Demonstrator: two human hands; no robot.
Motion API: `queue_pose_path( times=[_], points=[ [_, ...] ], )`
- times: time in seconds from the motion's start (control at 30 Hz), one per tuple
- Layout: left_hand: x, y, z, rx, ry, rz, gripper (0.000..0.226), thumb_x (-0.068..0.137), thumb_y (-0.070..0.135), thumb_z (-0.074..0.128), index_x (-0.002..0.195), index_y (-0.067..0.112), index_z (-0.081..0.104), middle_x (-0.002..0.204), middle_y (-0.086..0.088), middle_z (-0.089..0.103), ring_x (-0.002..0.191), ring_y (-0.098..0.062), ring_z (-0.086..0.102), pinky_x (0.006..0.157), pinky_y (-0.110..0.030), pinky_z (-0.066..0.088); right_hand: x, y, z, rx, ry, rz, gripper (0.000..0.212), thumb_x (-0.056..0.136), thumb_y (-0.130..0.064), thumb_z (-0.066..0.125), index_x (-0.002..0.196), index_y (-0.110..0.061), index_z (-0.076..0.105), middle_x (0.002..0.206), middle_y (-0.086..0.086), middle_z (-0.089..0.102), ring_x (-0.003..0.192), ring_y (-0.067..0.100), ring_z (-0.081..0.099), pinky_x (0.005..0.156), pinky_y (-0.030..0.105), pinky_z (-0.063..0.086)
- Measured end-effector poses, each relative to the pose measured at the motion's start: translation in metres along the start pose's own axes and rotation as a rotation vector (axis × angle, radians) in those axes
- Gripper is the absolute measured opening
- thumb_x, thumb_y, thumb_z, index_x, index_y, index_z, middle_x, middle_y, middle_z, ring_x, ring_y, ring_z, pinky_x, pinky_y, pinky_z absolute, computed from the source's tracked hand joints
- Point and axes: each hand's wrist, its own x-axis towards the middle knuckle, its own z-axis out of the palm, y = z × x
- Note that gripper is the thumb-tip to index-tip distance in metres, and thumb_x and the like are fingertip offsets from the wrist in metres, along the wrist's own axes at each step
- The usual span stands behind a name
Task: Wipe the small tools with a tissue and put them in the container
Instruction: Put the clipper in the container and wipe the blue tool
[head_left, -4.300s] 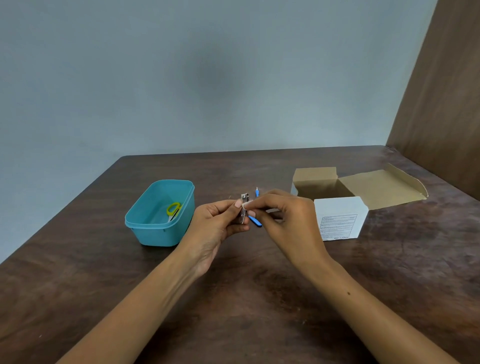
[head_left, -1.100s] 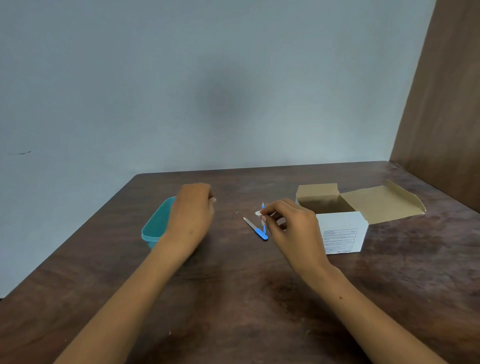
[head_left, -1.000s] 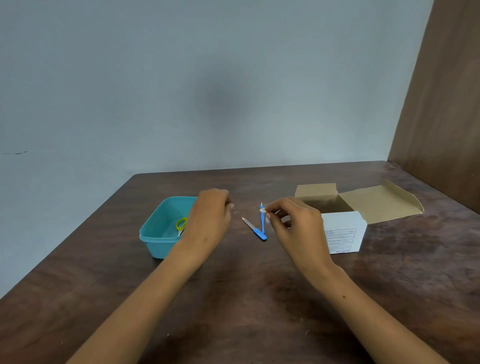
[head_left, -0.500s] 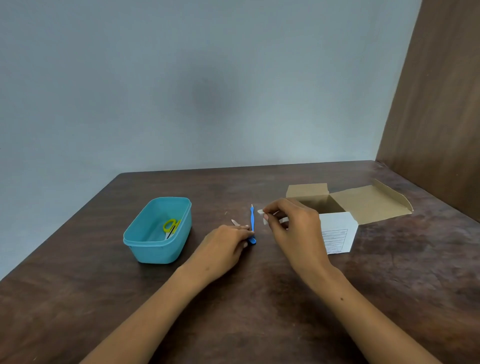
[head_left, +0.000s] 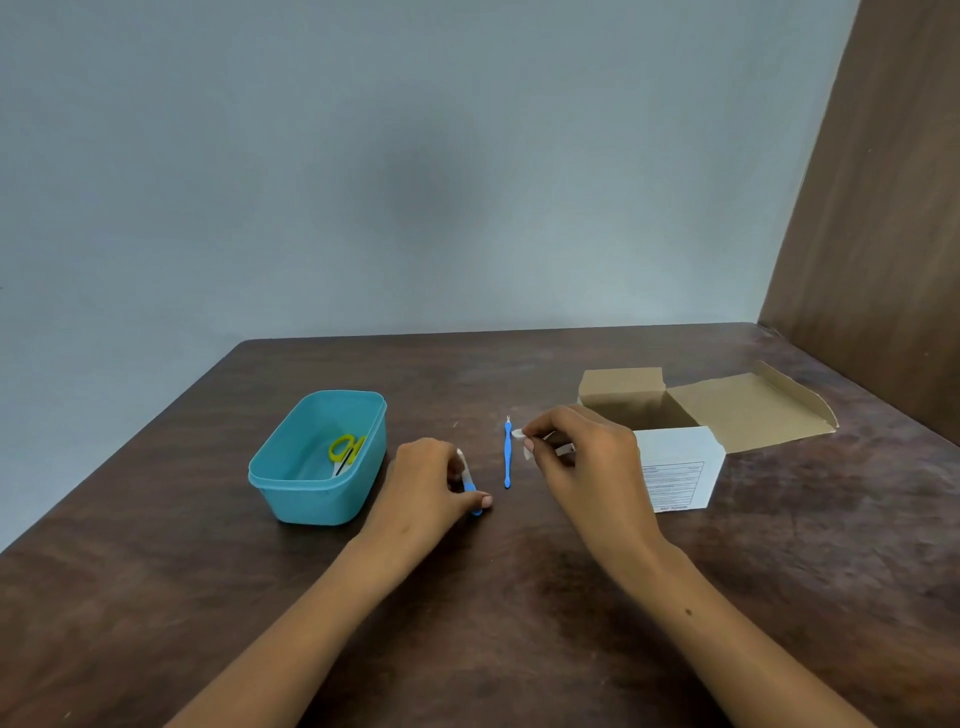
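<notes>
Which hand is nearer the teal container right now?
Left. The left hand sits just right of the teal container, gripping a blue-handled tool. The right hand is farther right, beyond the blue tool lying on the table.

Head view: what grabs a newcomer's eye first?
The teal container at left, yellow-handled scissors inside it. At centre, the left hand closes on a blue-handled tool on the table, beside a thin blue tool. The right hand pinches a tissue before an open box.
</notes>
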Motion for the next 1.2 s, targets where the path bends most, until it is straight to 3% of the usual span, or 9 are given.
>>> queue_pose_path(
  times=[0.2, 0.3, 0.47, 0.63, 0.73, 0.83, 0.93, 1.03, 1.2],
  points=[
    [-0.001, 0.003, -0.002, 0.076, -0.026, -0.045, 0.018, 0.083, 0.024, 0.07, 0.091, 0.008, 0.072, 0.09, -0.007, 0.069, 0.075, -0.013, 0.059, 0.064, -0.024, 0.044, 0.0, 0.001, 0.002, -0.004, -0.003, -0.021, 0.011, 0.081, -0.006, 0.071, 0.083, -0.017, 0.069, 0.083, -0.004, 0.067, 0.074, 0.011, 0.062, 0.065, 0.026, 0.056],
    [-0.003, 0.006, -0.002, 0.112, -0.019, -0.035, 0.012, 0.087, 0.021, 0.063, 0.083, 0.01, 0.064, 0.091, -0.006, 0.065, 0.077, -0.014, 0.059, 0.066, -0.027, 0.049, 0.0, 0.001, 0.002, -0.004, 0.002, -0.025, 0.011, 0.081, -0.005, 0.071, 0.083, -0.016, 0.069, 0.083, -0.004, 0.067, 0.073, 0.01, 0.062, 0.065, 0.026, 0.055],
    [-0.005, 0.004, 0.0, 0.032, 0.006, -0.042, 0.014, 0.09, 0.021, 0.06, 0.081, 0.018, 0.05, 0.09, -0.002, 0.059, 0.072, -0.008, 0.049, 0.064, -0.023, 0.039, 0.0, 0.001, 0.002, -0.002, 0.015, -0.019, 0.012, 0.08, -0.004, 0.071, 0.081, -0.017, 0.068, 0.08, -0.007, 0.067, 0.072, 0.009, 0.062, 0.064, 0.023, 0.054],
    [-0.001, 0.003, -0.001, -0.295, 0.191, -0.028, 0.012, 0.081, 0.019, 0.072, 0.076, 0.017, 0.061, 0.07, 0.007, 0.062, 0.063, -0.007, 0.058, 0.056, -0.014, 0.043, 0.002, -0.001, -0.001, 0.113, 0.068, 0.053, 0.01, 0.082, -0.006, 0.069, 0.08, -0.013, 0.062, 0.079, -0.006, 0.066, 0.075, 0.008, 0.063, 0.066, 0.019, 0.052],
    [-0.003, 0.007, -0.002, -0.696, 0.138, -0.069, 0.007, 0.08, 0.011, 0.073, 0.077, 0.01, 0.067, 0.066, -0.006, 0.07, 0.061, -0.017, 0.069, 0.056, -0.026, 0.056, 0.003, -0.002, -0.004, 0.102, 0.115, 0.045, 0.011, 0.084, -0.004, 0.066, 0.082, -0.015, 0.064, 0.079, -0.008, 0.065, 0.075, 0.008, 0.062, 0.067, 0.018, 0.05],
    [-0.008, 0.013, -0.004, -0.967, 0.065, -0.087, 0.004, 0.079, 0.002, 0.071, 0.082, 0.001, 0.069, 0.068, -0.014, 0.073, 0.061, -0.02, 0.071, 0.055, -0.022, 0.056, 0.006, -0.002, -0.008, 0.07, 0.202, 0.023, 0.012, 0.082, -0.003, 0.067, 0.084, -0.015, 0.068, 0.079, -0.009, 0.066, 0.073, 0.006, 0.062, 0.066, 0.01, 0.047],
    [-0.012, 0.018, -0.006, -1.052, 0.036, -0.078, 0.01, 0.077, 0.0, 0.072, 0.086, -0.002, 0.07, 0.069, -0.013, 0.074, 0.063, -0.019, 0.072, 0.056, -0.021, 0.057, 0.008, 0.0, -0.012, 0.046, 0.275, -0.041, 0.012, 0.079, -0.001, 0.07, 0.084, -0.012, 0.069, 0.079, -0.003, 0.069, 0.072, 0.005, 0.062, 0.068, 0.007, 0.046],
    [-0.012, 0.018, -0.008, -1.037, 0.035, -0.052, 0.011, 0.076, 0.001, 0.073, 0.087, 0.0, 0.072, 0.07, -0.013, 0.074, 0.065, -0.018, 0.073, 0.057, -0.022, 0.057, 0.009, 0.002, -0.013, 0.0, 0.279, -0.123, 0.012, 0.077, -0.001, 0.073, 0.085, -0.009, 0.069, 0.081, 0.001, 0.07, 0.071, 0.009, 0.063, 0.068, 0.014, 0.05],
    [-0.013, 0.018, -0.008, -1.064, 0.043, -0.01, 0.01, 0.076, -0.001, 0.073, 0.087, -0.002, 0.072, 0.068, -0.014, 0.073, 0.062, -0.017, 0.071, 0.058, -0.022, 0.057, 0.006, 0.004, -0.004, -0.018, 0.109, -0.275, 0.011, 0.079, -0.002, 0.068, 0.086, -0.009, 0.073, 0.088, 0.001, 0.071, 0.078, 0.011, 0.065, 0.069, 0.021, 0.051]
  ],
)
